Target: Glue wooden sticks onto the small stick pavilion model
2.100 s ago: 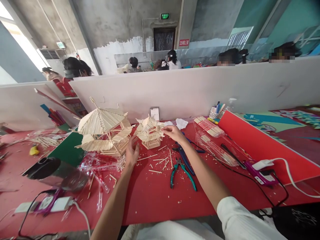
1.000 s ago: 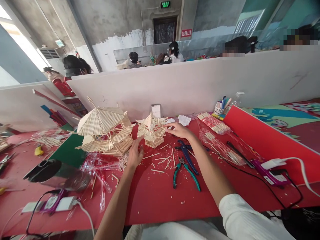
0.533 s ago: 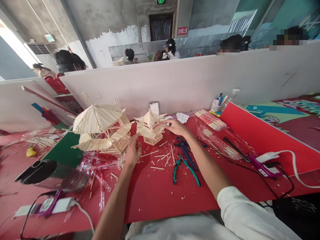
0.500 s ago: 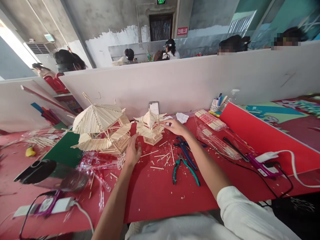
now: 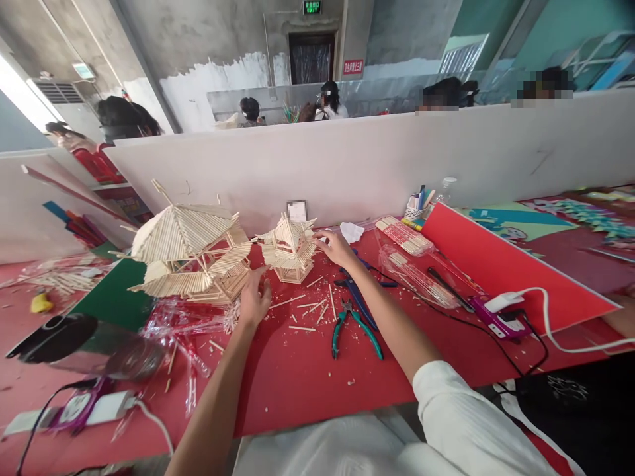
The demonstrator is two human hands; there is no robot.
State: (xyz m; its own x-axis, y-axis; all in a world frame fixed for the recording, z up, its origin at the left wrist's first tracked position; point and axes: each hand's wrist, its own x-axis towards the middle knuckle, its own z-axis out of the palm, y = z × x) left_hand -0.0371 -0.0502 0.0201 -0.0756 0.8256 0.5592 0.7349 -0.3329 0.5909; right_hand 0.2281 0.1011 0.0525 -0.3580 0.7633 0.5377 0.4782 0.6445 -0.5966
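A small pavilion model (image 5: pixel 288 254) made of thin wooden sticks stands upright on the red table. My right hand (image 5: pixel 338 250) reaches its right side, with the fingertips pinched at the edge of the roof. At the lower left of the model is my left hand (image 5: pixel 255 299), its fingers curved and the thumb apart. Its fingertips are close to the left eave; I cannot tell whether they touch. A larger stick pavilion (image 5: pixel 186 248) stands just left of my left hand. Loose cut sticks (image 5: pixel 315 309) lie in front of the small model.
Teal-handled pliers (image 5: pixel 358 325) and blue-handled pliers (image 5: pixel 361 299) lie below my right forearm. Packs of sticks (image 5: pixel 404 236), a purple power strip (image 5: pixel 499 318) and a red board (image 5: pixel 496 264) are on the right. A dark-lidded bottle (image 5: pixel 84 347) lies left. People sit beyond the white partition (image 5: pixel 367 158).
The whole view has slid left as my head turned. My hands have stayed around the small pavilion model, with the right fingertips still at its roof edge.
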